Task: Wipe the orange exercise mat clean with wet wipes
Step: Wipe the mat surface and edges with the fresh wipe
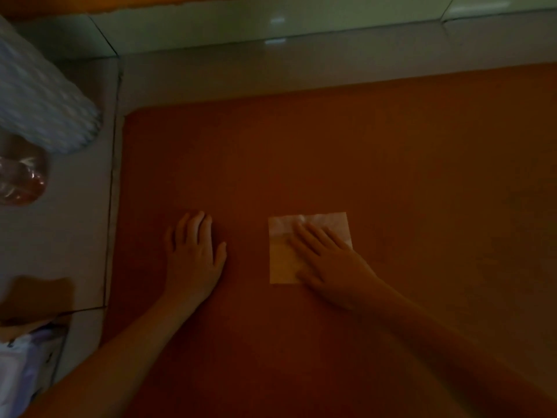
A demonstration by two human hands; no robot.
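Pressing a square wet wipe (281, 251) flat onto the orange mat (331, 152), about mid-mat, with my right hand (328, 260). Its fingers are straight, slightly spread and angled up-left, gripping nothing. Left hand (193, 254) lies palm-down on bare mat left of the wipe, not touching it, fingers straight and close together. Both arms reach in from the bottom. Mat's on a tiled floor (60, 236); a pack (18, 366) sits off its left edge, print too blurry to read.

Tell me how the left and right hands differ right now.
The left hand lies flat on the bare orange mat; the right hand presses flat on the wet wipe. The left hand points straight ahead; the right hand angles toward the left. Both have straight fingers.
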